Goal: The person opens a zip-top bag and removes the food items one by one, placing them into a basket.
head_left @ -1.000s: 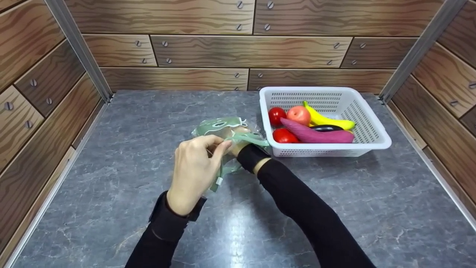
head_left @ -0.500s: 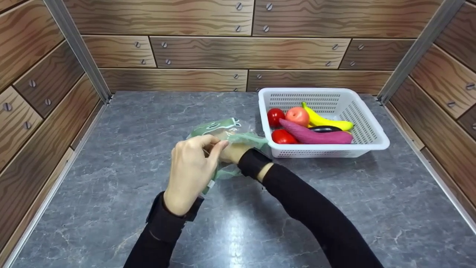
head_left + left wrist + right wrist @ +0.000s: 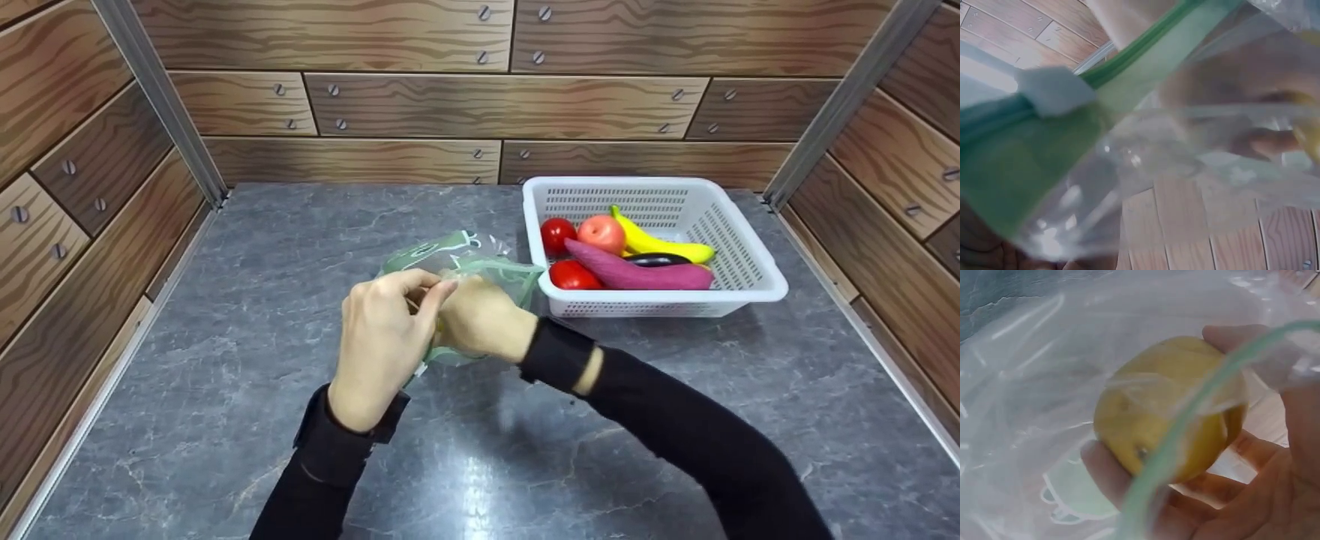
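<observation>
A clear zip bag (image 3: 427, 251) with green print and a green rim lies at the middle of the table. My left hand (image 3: 382, 337) pinches its rim between thumb and forefinger. A white zip slider (image 3: 1055, 93) shows on the green closure in the left wrist view. At the mouth of the bag is my right hand (image 3: 484, 319), its fingers curled round a yellow potato (image 3: 1157, 399) with small dark pits. Clear film and the green rim lie in front of the potato in the right wrist view. In the head view the right hand mostly hides the potato.
Right of the bag stands a white plastic basket (image 3: 765, 285), its left corner close to the bag's rim. Inside are two tomatoes (image 3: 574, 275), a pink round fruit (image 3: 601, 235), a banana (image 3: 667, 249), a purple sweet potato (image 3: 637, 271) and a dark eggplant (image 3: 656, 259). Wood-patterned walls (image 3: 495, 105) enclose the table.
My right hand has drawn back toward me and to the right, out from deeper in the bag. The left hand keeps its pinch, shifting slightly left. The basket has stayed put.
</observation>
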Tool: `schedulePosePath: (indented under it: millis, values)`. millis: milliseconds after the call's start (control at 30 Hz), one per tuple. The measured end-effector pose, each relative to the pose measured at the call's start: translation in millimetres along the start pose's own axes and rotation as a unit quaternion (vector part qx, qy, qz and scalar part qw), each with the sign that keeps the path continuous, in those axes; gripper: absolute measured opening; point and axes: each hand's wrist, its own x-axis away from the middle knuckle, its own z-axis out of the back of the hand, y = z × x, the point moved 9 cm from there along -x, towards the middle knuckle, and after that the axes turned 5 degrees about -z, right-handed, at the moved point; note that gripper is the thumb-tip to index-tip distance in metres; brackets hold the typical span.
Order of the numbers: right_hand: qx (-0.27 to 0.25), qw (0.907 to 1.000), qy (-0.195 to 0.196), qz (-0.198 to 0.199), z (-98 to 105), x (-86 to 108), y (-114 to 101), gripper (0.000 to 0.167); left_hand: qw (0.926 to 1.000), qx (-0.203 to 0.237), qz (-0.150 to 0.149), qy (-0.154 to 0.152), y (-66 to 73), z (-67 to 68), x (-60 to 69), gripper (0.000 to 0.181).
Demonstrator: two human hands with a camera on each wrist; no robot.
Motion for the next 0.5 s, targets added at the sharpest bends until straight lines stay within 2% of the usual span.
schedulePosePath:
  millis: [67,167,300,500]
  values:
    - [-0.034,0.9985,0.041,0.011,11,10.5,2,0.04,1.0,0.001,0.003,0.001,-0.7,0.6,-0.2,0.017]
    - [-0.067,0.9951,0.071,0.016,25,27.0,6,0.043,1.0,0.001,0.007,0.001,-1.5,1.1,-0.6,0.016]
    - [-0.076,0.9935,0.083,0.019,39,49.2,10,0.054,0.9999,-0.002,0.012,0.0,-2.1,1.6,-1.0,0.017]
    - [-0.081,0.9929,0.083,0.027,65,83.7,20,0.056,0.9999,-0.008,0.009,0.0,-2.7,1.0,-0.5,0.018]
